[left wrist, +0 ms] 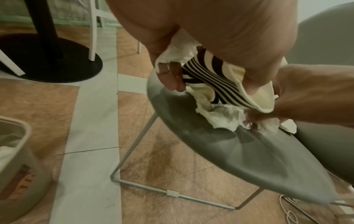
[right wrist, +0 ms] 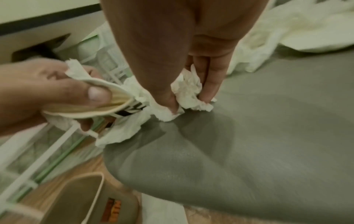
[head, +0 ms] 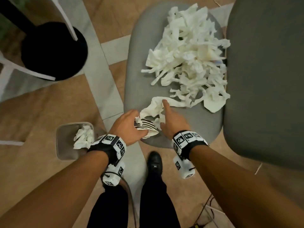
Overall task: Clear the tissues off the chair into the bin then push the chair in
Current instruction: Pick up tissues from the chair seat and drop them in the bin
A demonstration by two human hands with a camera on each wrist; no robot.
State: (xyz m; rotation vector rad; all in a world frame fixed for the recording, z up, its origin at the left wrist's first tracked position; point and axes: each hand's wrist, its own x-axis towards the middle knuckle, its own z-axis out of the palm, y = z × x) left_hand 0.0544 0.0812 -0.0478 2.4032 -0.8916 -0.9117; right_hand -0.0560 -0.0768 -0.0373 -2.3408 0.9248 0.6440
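Observation:
A big heap of white tissues [head: 189,55] covers the far half of the grey chair seat [head: 141,89]. At the seat's near edge, my left hand [head: 139,127] grips a folded piece of black-striped paper [left wrist: 210,78] together with a wad of tissue [left wrist: 220,116]. Beside it my right hand [head: 164,116] pinches a crumpled tissue [right wrist: 189,89] between thumb and fingers, low on the seat [right wrist: 249,136]. A long tissue strand [head: 158,102] trails from the hands towards the heap. The bin [head: 64,142] stands on the floor to the left, with tissues [head: 83,137] inside.
The chair's dark grey backrest [head: 263,79] rises on the right. A black round table base [head: 54,51] and white chair legs [head: 69,22] are at the far left. My shoe [head: 154,160] is under the seat's near edge. Cables [head: 209,209] lie on the floor at bottom right.

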